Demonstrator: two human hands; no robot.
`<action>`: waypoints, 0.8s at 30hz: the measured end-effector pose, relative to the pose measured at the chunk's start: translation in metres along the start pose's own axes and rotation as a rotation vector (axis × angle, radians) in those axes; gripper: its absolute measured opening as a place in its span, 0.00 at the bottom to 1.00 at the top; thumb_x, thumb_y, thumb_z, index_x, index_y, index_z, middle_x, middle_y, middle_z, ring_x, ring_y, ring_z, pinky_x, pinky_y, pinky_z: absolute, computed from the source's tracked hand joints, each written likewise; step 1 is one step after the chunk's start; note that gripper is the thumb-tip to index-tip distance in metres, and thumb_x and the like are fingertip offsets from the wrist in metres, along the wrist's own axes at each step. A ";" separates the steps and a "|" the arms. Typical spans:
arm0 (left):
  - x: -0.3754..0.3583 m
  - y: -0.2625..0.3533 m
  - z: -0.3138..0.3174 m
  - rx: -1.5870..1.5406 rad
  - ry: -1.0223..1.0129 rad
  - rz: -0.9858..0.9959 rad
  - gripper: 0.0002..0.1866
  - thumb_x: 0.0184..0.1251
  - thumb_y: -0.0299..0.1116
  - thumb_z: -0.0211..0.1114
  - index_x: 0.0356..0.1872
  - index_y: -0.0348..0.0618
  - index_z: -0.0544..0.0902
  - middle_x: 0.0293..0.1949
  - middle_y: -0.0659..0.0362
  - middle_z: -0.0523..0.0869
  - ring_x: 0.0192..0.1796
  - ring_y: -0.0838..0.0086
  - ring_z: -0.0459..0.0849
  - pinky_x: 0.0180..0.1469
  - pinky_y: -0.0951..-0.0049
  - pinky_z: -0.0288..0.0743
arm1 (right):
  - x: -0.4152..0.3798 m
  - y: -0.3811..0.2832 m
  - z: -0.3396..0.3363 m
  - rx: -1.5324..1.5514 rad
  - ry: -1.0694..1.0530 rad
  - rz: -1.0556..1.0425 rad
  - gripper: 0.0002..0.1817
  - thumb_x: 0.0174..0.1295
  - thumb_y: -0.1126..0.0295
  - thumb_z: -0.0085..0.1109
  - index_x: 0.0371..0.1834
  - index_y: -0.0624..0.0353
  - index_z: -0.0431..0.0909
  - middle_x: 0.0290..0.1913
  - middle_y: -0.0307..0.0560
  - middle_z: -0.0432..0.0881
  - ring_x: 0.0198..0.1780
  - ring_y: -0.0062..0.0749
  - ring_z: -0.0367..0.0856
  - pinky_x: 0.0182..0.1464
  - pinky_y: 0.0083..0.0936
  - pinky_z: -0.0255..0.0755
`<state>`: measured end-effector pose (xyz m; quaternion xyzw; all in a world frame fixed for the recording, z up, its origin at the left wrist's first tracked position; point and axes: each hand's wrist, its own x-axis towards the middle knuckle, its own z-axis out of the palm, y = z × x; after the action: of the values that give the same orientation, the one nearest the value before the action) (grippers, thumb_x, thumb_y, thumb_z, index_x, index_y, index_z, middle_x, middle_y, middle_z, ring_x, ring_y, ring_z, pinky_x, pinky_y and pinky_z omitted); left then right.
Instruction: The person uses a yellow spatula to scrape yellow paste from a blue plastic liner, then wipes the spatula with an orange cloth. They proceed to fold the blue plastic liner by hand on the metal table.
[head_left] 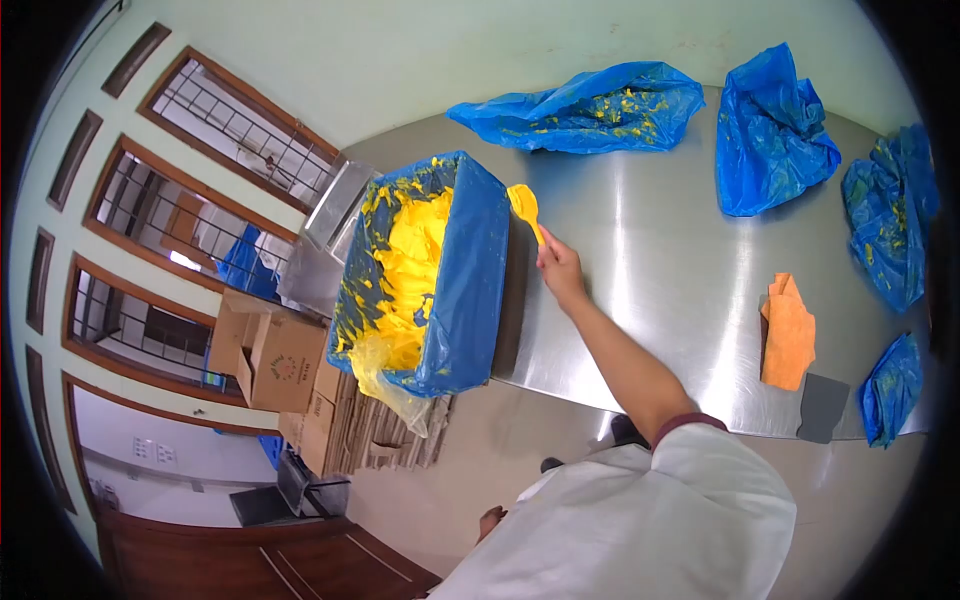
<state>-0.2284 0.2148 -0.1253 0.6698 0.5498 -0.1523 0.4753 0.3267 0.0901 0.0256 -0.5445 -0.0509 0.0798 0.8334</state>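
Observation:
My right hand (560,268) is closed around the handle of a yellow spatula (523,205), its rounded head pointing up and away from me. The spatula is just right of a crate lined with a blue plastic bag (468,280). Inside lies a heap of soft, creamy yellow paste (412,250), with smears of it on the liner. A clear plastic bag with yellow residue (392,395) hangs over the crate's near edge. My left hand (491,521) is low beside my body, partly hidden by my white shirt, its fingers not clear.
Smeared blue plastic bags (630,110) lie on the steel table (650,260), along its back and right side. An orange cloth (788,335) and a grey flat scraper (823,408) rest near its front edge. Cardboard boxes (285,365) stand at left, by barred windows.

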 end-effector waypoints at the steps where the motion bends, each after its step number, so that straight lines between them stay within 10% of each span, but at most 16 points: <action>1: 0.001 -0.001 0.001 0.032 -0.006 0.018 0.24 0.70 0.34 0.52 0.62 0.27 0.72 0.57 0.41 0.80 0.55 0.55 0.83 0.56 0.60 0.79 | 0.013 -0.001 0.002 0.002 0.012 -0.022 0.23 0.70 0.70 0.50 0.68 0.50 0.71 0.25 0.31 0.72 0.27 0.14 0.68 0.32 0.17 0.66; 7: -0.002 -0.001 0.002 0.151 -0.024 0.046 0.24 0.70 0.34 0.53 0.61 0.27 0.72 0.56 0.41 0.80 0.55 0.55 0.83 0.55 0.60 0.79 | 0.036 0.007 0.027 -0.140 0.145 0.038 0.22 0.70 0.71 0.50 0.68 0.51 0.71 0.26 0.31 0.72 0.25 0.15 0.68 0.30 0.18 0.66; 15: 0.000 0.005 0.004 0.206 -0.039 0.058 0.23 0.70 0.33 0.53 0.61 0.27 0.72 0.56 0.42 0.81 0.54 0.55 0.84 0.55 0.60 0.79 | -0.028 -0.012 0.041 -0.266 -0.119 -0.433 0.21 0.70 0.71 0.51 0.66 0.52 0.73 0.26 0.38 0.75 0.28 0.18 0.71 0.34 0.20 0.70; 24: 0.006 0.014 0.006 0.209 -0.027 0.112 0.23 0.69 0.33 0.54 0.60 0.27 0.72 0.55 0.42 0.81 0.53 0.56 0.84 0.54 0.60 0.80 | 0.059 0.009 0.025 -0.231 0.175 0.022 0.21 0.68 0.70 0.52 0.65 0.51 0.75 0.28 0.35 0.77 0.29 0.19 0.72 0.34 0.22 0.69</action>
<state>-0.2118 0.2141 -0.1256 0.7432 0.4864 -0.1908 0.4179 0.3797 0.1272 0.0277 -0.6421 0.0192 0.0347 0.7656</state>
